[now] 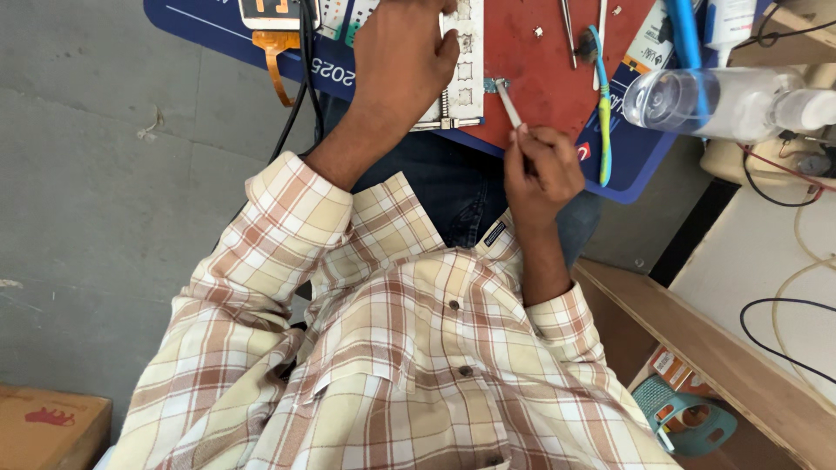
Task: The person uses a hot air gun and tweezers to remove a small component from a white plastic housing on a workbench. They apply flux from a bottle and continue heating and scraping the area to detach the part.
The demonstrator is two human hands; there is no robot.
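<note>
Hands are seen from above, at work on a board laid across the lap. The left hand (402, 61), at the upper middle of the frame, is pressed flat with closed fingers on a white metal frame (463, 65), which lies partly on a blue board (627, 161) and partly on a red mat (544, 78). Whether anything is gripped under that palm cannot be told. The right hand (542, 170), just below the mat's lower edge, has its grip pinched tight around a thin white stick (508, 104); the stick is tilted up and to the left, and its tip meets a small metal part (494, 85) on the red mat, just beside the frame. A blue-handled brush (603, 113) lies on the mat to the right of the hand, with tweezers (568, 30) above it. A clear plastic bottle (723, 100) lies on its side at the upper right. An orange flex cable (277, 61) hangs off the board at the upper left. A checked shirt (392, 348) fills the lower frame.
</note>
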